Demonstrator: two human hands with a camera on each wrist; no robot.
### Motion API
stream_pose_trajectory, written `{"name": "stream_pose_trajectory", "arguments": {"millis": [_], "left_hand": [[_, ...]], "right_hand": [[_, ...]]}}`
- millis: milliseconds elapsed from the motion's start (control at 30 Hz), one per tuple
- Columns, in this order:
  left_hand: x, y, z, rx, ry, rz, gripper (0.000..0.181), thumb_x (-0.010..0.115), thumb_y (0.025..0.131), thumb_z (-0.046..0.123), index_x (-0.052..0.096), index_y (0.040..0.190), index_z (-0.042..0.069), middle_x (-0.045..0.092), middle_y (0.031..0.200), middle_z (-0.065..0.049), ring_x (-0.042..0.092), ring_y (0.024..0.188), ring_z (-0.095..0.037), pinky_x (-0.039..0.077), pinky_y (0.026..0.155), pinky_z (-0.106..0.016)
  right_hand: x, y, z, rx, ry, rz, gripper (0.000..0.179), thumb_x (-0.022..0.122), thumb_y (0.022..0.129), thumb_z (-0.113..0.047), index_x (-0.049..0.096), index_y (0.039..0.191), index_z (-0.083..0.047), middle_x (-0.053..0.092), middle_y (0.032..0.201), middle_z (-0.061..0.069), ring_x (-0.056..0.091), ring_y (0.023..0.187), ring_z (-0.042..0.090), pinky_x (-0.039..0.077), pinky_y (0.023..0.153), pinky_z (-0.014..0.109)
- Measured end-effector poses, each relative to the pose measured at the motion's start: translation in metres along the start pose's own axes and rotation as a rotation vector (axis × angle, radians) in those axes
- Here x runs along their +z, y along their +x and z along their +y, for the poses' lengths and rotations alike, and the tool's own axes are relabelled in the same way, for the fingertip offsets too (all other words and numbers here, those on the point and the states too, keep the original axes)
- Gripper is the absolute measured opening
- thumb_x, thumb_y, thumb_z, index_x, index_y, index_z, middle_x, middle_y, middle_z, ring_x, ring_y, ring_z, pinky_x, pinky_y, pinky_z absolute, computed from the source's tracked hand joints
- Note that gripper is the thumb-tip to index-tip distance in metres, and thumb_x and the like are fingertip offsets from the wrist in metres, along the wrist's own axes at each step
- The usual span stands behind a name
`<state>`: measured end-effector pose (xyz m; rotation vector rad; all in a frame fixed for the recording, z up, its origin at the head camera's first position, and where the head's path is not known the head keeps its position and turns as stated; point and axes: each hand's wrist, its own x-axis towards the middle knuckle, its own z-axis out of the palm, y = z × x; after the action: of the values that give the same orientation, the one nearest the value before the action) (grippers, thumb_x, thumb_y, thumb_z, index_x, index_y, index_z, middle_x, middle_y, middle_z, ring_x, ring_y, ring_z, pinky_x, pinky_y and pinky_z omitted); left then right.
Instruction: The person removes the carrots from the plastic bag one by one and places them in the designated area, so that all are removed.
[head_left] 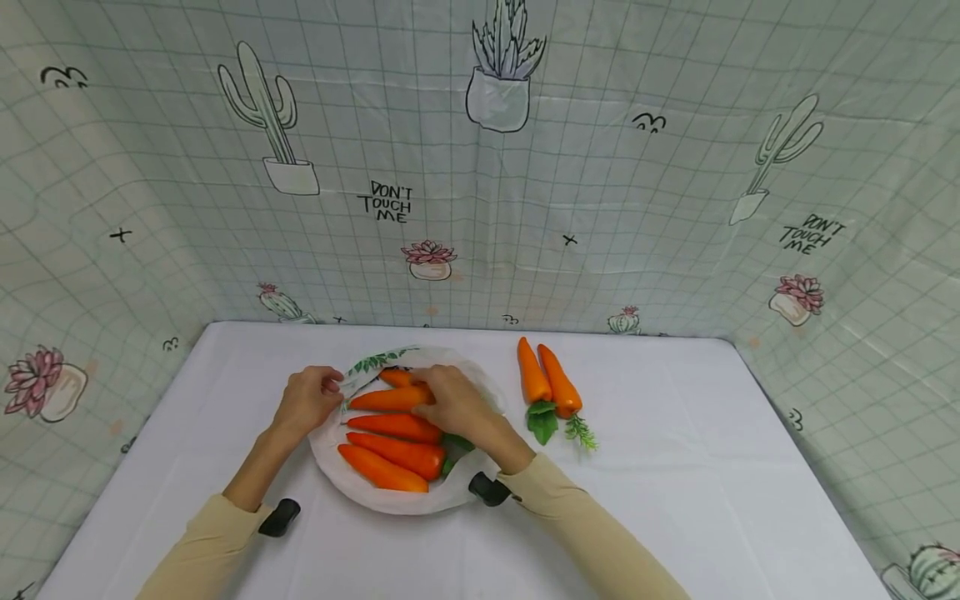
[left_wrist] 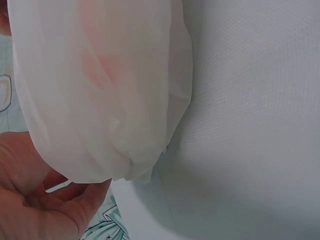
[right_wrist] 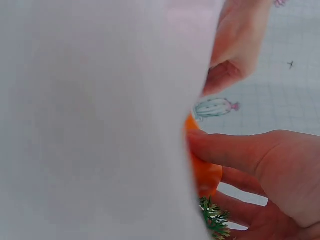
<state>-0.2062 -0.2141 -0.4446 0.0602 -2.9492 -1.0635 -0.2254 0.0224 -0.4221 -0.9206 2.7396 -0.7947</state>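
Evidently, the left hand (head_left: 303, 402) pinches the bag (head_left: 382, 499) at its left rim; the right hand (head_left: 453, 400) grips a carrot (right_wrist: 206, 176), presumably light, stiff, best held at its thick right end.

White table (head_left: 697, 492), far corners rounded. Pale gridded cloth (head_left: 600, 183) stands behind it and along both sides, rippled at left. Printed on the cloth: a tall armed cactus (head_left: 267, 112) in a pot, upper left; a spiky potted plant (head_left: 501, 79), top centre; pink succulents (head_left: 429, 253); "DON'T TOUCH ME" lettering (head_left: 390, 203), twice. Bottom right, a rounded print (head_left: 937, 571), probably another cactus, cut by the view's edge.
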Motion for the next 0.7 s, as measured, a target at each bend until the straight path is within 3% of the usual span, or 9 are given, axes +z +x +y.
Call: {"name": "stream_pose_trajectory", "arguments": {"millis": [467,700], "left_hand": [[0.002,0.0,-0.005,-0.009,-0.037,-0.002,0.029,0.071,0.089,-0.004,0.065,0.115,-0.015,0.068,0.095,-0.025,0.065,0.087,-0.037,0.058,0.081,-0.048],[0.003,-0.001,-0.006,0.003,-0.058,0.009,0.026,0.069,0.089,-0.004,0.066,0.112,-0.015,0.069,0.094,-0.025,0.066,0.088,-0.037,0.057,0.082,-0.051]], "right_hand": [[-0.014,-0.023,0.012,0.025,0.052,0.045,0.042,0.076,0.094,-0.019,0.068,0.131,-0.001,0.067,0.131,0.013,0.061,0.118,0.029,0.049,0.102,0.046],[-0.022,-0.034,0.018,0.029,0.106,0.093,0.04,0.078,0.093,-0.019,0.069,0.127,0.0,0.07,0.126,0.014,0.063,0.102,0.025,0.053,0.089,0.04]]}}
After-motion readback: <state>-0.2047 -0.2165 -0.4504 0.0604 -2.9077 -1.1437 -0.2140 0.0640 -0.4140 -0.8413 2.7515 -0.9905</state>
